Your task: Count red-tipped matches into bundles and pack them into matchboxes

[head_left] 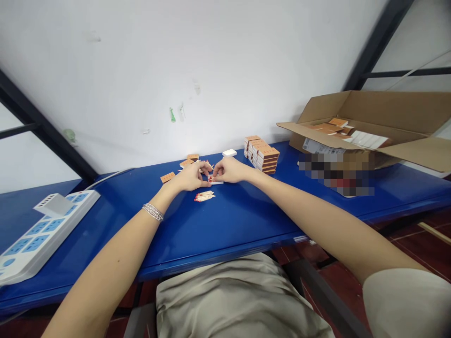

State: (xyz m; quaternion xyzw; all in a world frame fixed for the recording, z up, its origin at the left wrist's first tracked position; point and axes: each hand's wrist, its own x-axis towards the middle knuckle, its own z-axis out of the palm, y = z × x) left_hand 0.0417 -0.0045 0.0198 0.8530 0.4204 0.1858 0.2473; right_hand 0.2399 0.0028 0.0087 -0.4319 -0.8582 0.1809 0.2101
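Both hands meet over a small white matchbox tray point(219, 182) on the blue table. My left hand point(193, 177) curls around the tray's left end, thumb in front and fingers behind. Fingers bent together, my right hand point(228, 170) presses down at the tray, where red-tipped matches point(210, 179) show between the hands. How firmly it pinches them is partly hidden. Nearer to me lies a small pile of loose matches point(205, 196). More matches, partly covered by my left hand, lie behind it beside orange matchboxes point(186, 163). Another orange matchbox point(167, 177) lies left of that hand.
A stack of matchboxes point(261, 154) stands right of my hands, with a white matchbox tray point(229, 153) near the wall. An open cardboard carton point(355, 155) holding more boxes sits far right. At left lies a white power strip point(66, 225) with a plugged-in adapter.
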